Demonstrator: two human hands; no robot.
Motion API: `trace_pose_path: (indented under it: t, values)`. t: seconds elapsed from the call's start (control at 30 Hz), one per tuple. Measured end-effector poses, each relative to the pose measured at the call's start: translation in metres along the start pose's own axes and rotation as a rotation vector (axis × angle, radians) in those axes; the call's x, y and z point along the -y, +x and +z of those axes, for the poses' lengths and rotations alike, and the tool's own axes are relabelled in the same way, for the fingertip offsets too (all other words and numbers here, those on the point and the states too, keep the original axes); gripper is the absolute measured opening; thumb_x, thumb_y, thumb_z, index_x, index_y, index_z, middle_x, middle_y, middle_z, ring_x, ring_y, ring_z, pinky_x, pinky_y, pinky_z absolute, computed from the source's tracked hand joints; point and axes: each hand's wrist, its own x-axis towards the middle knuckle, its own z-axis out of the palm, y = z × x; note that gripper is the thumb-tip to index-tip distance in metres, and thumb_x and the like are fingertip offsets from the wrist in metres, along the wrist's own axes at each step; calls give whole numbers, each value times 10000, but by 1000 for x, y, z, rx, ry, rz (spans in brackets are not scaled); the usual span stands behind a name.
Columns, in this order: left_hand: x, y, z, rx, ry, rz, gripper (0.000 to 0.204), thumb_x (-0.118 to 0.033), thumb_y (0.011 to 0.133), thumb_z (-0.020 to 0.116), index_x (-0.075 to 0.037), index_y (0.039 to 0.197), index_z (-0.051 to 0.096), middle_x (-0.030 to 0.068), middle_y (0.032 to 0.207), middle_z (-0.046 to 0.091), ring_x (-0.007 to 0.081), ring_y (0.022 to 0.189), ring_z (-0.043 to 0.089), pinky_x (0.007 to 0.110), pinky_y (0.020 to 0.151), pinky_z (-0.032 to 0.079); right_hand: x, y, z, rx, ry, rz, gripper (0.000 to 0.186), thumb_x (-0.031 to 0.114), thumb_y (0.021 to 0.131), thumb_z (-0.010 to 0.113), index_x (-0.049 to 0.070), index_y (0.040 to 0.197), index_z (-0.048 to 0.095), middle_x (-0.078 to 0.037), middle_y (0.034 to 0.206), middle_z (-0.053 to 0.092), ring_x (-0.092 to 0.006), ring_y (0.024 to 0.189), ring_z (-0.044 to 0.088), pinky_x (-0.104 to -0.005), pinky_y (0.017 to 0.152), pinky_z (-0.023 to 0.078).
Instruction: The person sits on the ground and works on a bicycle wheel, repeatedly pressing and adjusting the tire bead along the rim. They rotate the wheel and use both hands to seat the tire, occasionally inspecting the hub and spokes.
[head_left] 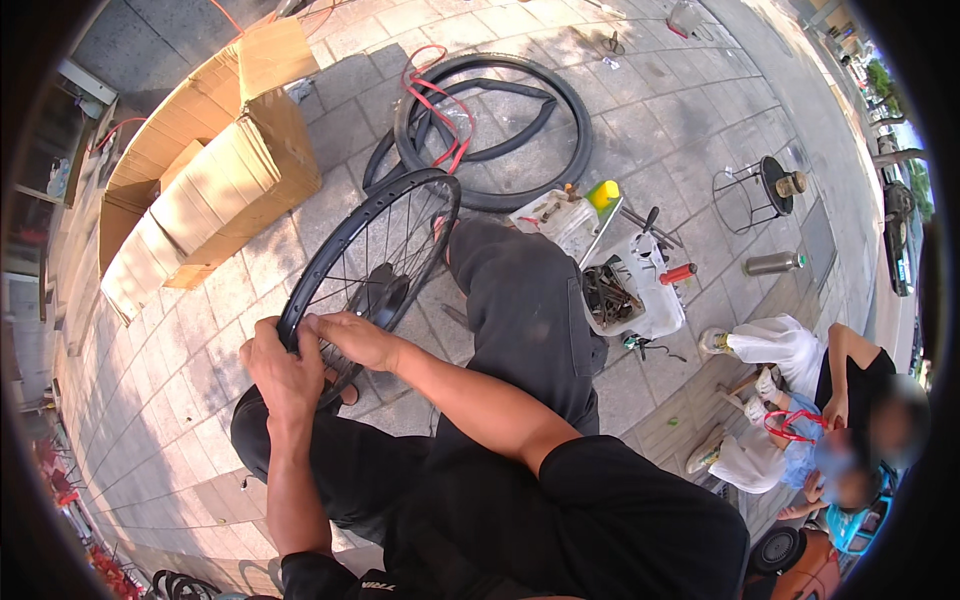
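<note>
A black spoked bicycle wheel rim (400,205) stands upright on the paving between my knees. My left hand (283,375) is closed around the near edge of the rim. My right hand (355,337) rests on the same part of the rim, fingers pressing beside the left hand. My legs in dark trousers (520,310) flank the wheel. A black tyre (500,125) with a red and black inner tube (440,105) lies flat on the ground beyond the rim.
Opened cardboard boxes (215,170) lie at the left. A white plastic tub of tools (625,295) and a red-handled tool (678,273) sit at the right. A wire stool (755,195) and metal bottle (775,263) stand farther right. A seated person in white trousers (780,350) is at the lower right.
</note>
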Motion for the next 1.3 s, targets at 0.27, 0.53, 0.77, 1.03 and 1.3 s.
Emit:
trace_pose_path:
  t: [0.27,0.53,0.77,1.03,1.3]
  values:
    - [1,0,-1,19,-73,84,256,-123,915,696,28,1091,587,224,971,610,441,893,589,513,820,459,-1,16,8,-71,43,35,478,443,1150,421,73,1040,704,30,807,607,-83,697,490,-295,633,436]
    - [10,0,-16,37,-227,279,426,-30,899,677,48,1300,554,238,1126,601,422,1014,605,472,925,500,21,18,18,-85,-62,150,499,417,1120,460,63,826,652,-16,676,569,-125,617,495,-331,584,411]
    - [38,-8,-10,48,-143,295,637,-36,822,774,39,1410,543,223,1144,620,415,1057,584,481,955,452,45,26,21,-121,-165,273,455,400,1083,528,33,873,697,-52,705,625,-162,602,557,-360,604,462]
    - [13,-1,2,-86,-56,74,321,-136,840,822,0,1070,644,147,874,623,345,822,608,455,812,417,-1,7,2,-123,117,-83,388,294,1136,488,-1,1111,738,-47,1058,718,-132,1001,622,-309,955,488]
    - [6,3,0,5,-174,-214,265,-189,865,794,-6,1008,666,177,766,663,383,730,618,479,737,476,6,9,3,-40,46,-4,399,291,1151,453,-15,1254,688,-73,1163,716,-135,1054,624,-318,978,488]
